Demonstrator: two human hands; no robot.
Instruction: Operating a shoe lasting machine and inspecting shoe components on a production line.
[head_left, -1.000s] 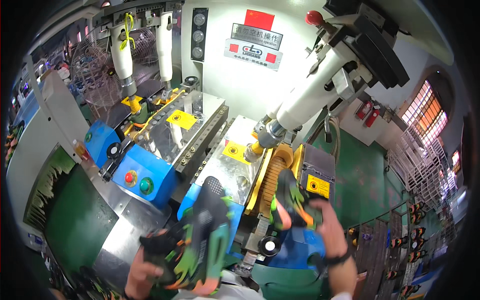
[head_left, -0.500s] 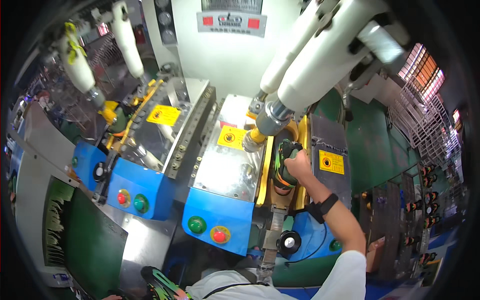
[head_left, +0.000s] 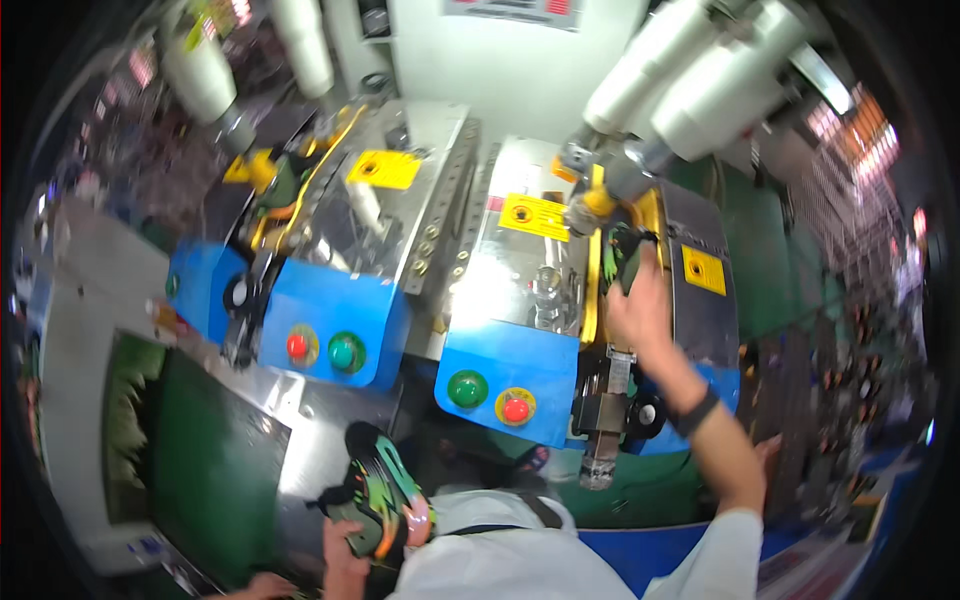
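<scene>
My right hand (head_left: 640, 305) reaches into the right-hand station of a press machine. Its fingers close around the near end of a black and green sports shoe (head_left: 622, 252), which sits between yellow side plates under a metal press head (head_left: 592, 208). The far part of that shoe is partly hidden by the press head. Low on the left, my left hand (head_left: 345, 540) grips a second sports shoe (head_left: 385, 490), black, green and orange, held in front of my body with the sole hidden.
Blue control panels (head_left: 510, 375) with green and red buttons face me. The left station holds another shoe (head_left: 285, 190) under its press head. Another person's hand (head_left: 268, 585) shows at the lower edge. Shoe racks (head_left: 840, 380), blurred, stand on the right.
The view has shifted, so the machine sits further right and higher. My right hand has moved toward the shoe's near end. The shoe in my left hand has come further into view.
</scene>
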